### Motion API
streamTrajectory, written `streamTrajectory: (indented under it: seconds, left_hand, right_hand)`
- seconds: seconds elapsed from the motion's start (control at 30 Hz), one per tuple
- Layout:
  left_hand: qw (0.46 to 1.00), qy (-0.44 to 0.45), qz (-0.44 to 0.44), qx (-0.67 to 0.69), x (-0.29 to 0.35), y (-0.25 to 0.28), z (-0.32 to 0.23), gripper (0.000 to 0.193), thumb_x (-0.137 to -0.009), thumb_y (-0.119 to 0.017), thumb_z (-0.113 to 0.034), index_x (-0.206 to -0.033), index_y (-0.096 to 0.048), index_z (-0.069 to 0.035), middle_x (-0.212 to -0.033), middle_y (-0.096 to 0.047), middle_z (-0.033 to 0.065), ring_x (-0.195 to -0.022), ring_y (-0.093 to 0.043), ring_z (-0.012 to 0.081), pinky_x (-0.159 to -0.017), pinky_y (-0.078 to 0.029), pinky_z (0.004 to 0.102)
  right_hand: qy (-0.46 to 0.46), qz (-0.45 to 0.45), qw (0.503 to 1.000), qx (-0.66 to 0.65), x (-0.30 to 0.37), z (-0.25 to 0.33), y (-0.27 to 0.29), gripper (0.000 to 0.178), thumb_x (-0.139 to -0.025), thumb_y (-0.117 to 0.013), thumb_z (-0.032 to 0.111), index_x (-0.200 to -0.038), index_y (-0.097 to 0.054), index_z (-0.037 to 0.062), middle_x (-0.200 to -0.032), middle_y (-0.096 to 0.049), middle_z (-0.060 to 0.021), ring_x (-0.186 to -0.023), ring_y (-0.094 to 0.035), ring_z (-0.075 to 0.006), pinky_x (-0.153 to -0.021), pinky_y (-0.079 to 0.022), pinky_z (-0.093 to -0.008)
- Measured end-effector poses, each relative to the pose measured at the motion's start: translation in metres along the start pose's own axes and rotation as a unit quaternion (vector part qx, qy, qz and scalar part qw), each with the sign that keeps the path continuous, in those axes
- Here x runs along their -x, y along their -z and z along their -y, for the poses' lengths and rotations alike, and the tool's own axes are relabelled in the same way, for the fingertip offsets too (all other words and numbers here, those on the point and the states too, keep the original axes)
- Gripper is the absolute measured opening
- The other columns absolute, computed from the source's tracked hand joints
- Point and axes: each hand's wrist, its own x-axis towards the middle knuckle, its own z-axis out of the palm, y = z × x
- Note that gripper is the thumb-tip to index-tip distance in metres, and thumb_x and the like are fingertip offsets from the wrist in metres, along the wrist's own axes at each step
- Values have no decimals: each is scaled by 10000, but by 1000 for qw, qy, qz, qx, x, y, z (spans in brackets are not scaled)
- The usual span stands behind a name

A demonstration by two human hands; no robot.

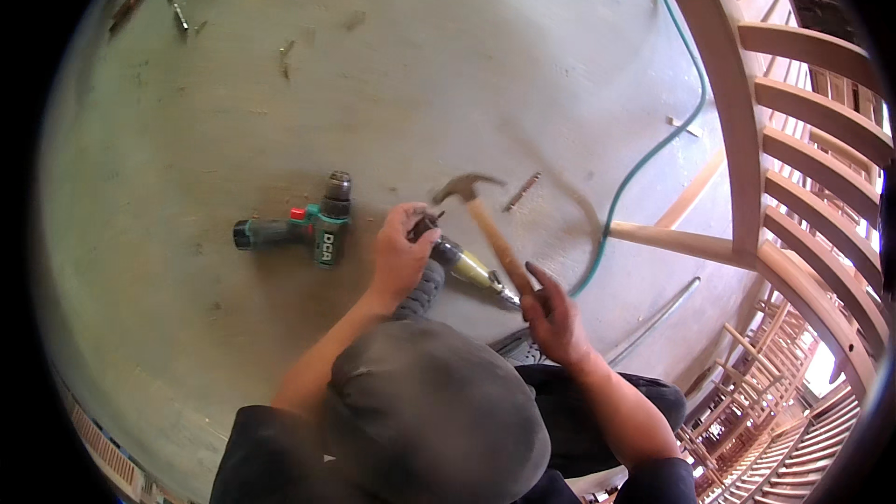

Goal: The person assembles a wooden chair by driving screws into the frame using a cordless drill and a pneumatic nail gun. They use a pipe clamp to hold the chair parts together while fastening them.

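Note:
My left hand (401,252) is closed in a pinch on a small dark metal piece (426,226) with a thin pointed end; its exact kind is hard to make out. In my right hand (557,317) is a claw hammer (497,241), gripped low on its wooden handle. The hammer's head is just right of the metal piece, apart from it. Between my hands, a yellow and silver air tool (471,268) lies by my shoe, partly covered at its near end. Left of my left hand, a green and black cordless drill (329,224) rests on the floor.
A teal hose (644,168) curves across the floor on the right. Beyond it stands a slatted wooden frame (747,121), with a wooden leg (686,243) reaching inward. A thin reddish-brown strip (523,192) lies past the hammer. Wood scraps (285,58) are scattered at the far left.

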Motion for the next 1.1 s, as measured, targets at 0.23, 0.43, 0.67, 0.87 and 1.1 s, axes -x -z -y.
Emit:
streamTrajectory:
  seconds: [0.23,0.43,0.67,0.87,1.1]
  left_hand:
    - [994,-53,23,-93,7,12,-29,429,-865,-707,-79,-1266,-580,4,-1114,-693,172,-1028,-686,325,-902,-540,374]
    - [870,-237,-61,-429,3,119,-76,531,-746,-664,-4,-1270,-581,-34,-1254,-623,182,-1222,-556,380,-1079,-407,488]
    - [763,-113,32,-636,1,194,-64,615,-659,-685,-6,-1257,-543,-41,-1148,-620,169,-1119,-566,366,-1006,-432,457]
    - [756,-152,70,-633,-15,184,-62,534,-633,-708,-7,-1145,-566,-61,-1017,-635,111,-1002,-596,323,-866,-475,433]
    - [748,-134,123,-638,-15,183,-72,552,-625,-739,-35,-1151,-582,-92,-1007,-645,90,-992,-614,305,-826,-502,413]
  right_hand:
    - [109,-105,986,75,-105,33,7,395,-899,-737,295,-1164,-644,18,-861,-669,-203,-788,-669,-315,-708,-503,-409]
    - [146,-195,963,120,-148,27,-17,302,-935,-683,362,-1042,-717,83,-899,-699,-148,-818,-678,-339,-733,-520,-446]
    - [-11,-288,939,187,-170,-24,10,475,-843,-736,482,-931,-712,16,-923,-728,-163,-899,-692,-348,-778,-525,-451]
    - [-44,-198,978,51,-195,-45,9,359,-833,-697,314,-850,-705,-45,-818,-736,-200,-683,-705,-319,-702,-544,-424]
    - [56,-162,949,-265,-163,8,-17,311,-874,-659,109,-1102,-641,-103,-831,-728,-143,-648,-686,-164,-582,-547,-280]
